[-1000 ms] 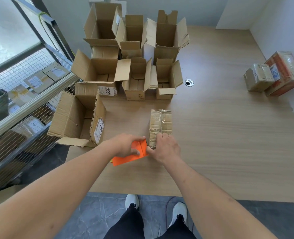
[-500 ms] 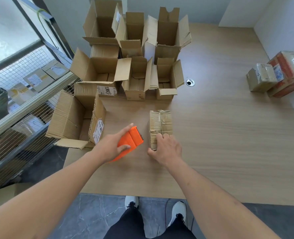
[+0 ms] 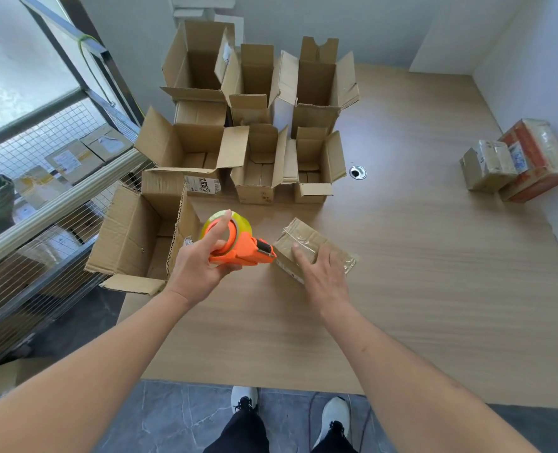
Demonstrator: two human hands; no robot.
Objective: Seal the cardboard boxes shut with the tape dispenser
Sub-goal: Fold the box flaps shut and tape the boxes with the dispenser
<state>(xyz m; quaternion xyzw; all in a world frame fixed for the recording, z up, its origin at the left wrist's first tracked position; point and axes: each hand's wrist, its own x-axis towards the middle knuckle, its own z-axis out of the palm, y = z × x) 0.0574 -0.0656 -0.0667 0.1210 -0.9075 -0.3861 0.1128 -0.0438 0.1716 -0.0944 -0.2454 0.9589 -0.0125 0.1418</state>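
A small closed cardboard box (image 3: 307, 239) wrapped in clear tape lies turned at an angle on the wooden table (image 3: 418, 289). My right hand (image 3: 323, 276) rests on its near side with fingers spread. My left hand (image 3: 202, 263) grips an orange tape dispenser (image 3: 246, 251) with a roll of clear tape, lifted off the table. The dispenser's toothed end is at the box's left corner.
Several open cardboard boxes (image 3: 248, 132) crowd the table's back left; a large one (image 3: 140, 237) overhangs the left edge. Two taped parcels (image 3: 519, 161) sit at the right by the wall. A cable hole (image 3: 357, 172) lies mid-table. A wire shelf (image 3: 42, 178) stands to the left.
My left hand lifted the dispenser and turned it so the tape roll shows. The small box was rotated from lengthwise to a diagonal position under my right hand.
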